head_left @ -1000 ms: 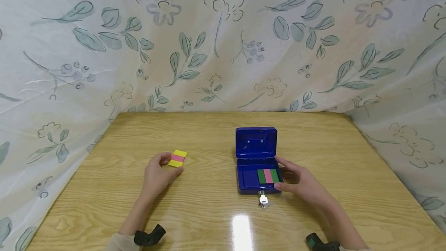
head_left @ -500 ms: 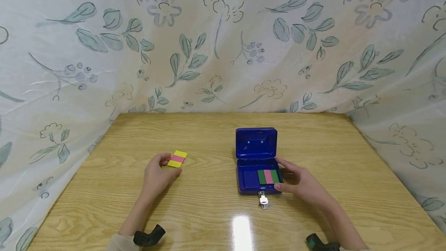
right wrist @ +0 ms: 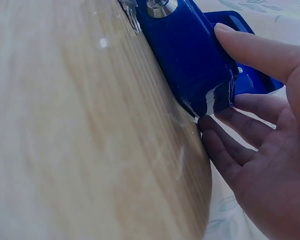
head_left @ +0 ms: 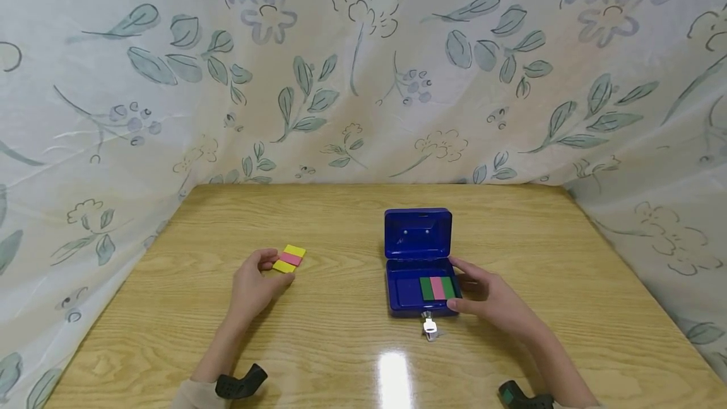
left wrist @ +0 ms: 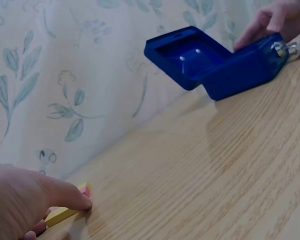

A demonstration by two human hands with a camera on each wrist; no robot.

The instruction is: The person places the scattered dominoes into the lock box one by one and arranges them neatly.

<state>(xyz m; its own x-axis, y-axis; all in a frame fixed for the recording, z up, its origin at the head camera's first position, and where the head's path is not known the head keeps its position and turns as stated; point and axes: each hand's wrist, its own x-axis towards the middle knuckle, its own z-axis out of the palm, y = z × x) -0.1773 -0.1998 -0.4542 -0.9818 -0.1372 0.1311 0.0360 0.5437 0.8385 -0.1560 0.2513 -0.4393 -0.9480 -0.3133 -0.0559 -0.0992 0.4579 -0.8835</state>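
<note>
On the left of the table in the head view, two yellow blocks sandwich a pink block (head_left: 291,259). My left hand (head_left: 255,283) pinches the nearer yellow block (head_left: 283,267) between thumb and fingers; this block sits slightly skewed against the pink one. In the left wrist view the thumb (left wrist: 67,195) reaches along its edge, close to the tabletop. A blue cash box (head_left: 397,314) stands with its lid up, and my right hand (head_left: 491,295) holds its right side, thumb over the front right corner. Inside lie two green blocks with a pink block (head_left: 437,288) between them.
A key (head_left: 430,327) hangs from the lock on the box's front. Wood-grain tabletop (head_left: 341,320) stretches between the two hands. A floral curtain (head_left: 363,81) closes off the back and sides.
The nearer yellow block has slid slightly left and turned a little away from the pink one, with my left hand following. My right hand and the box stay put.
</note>
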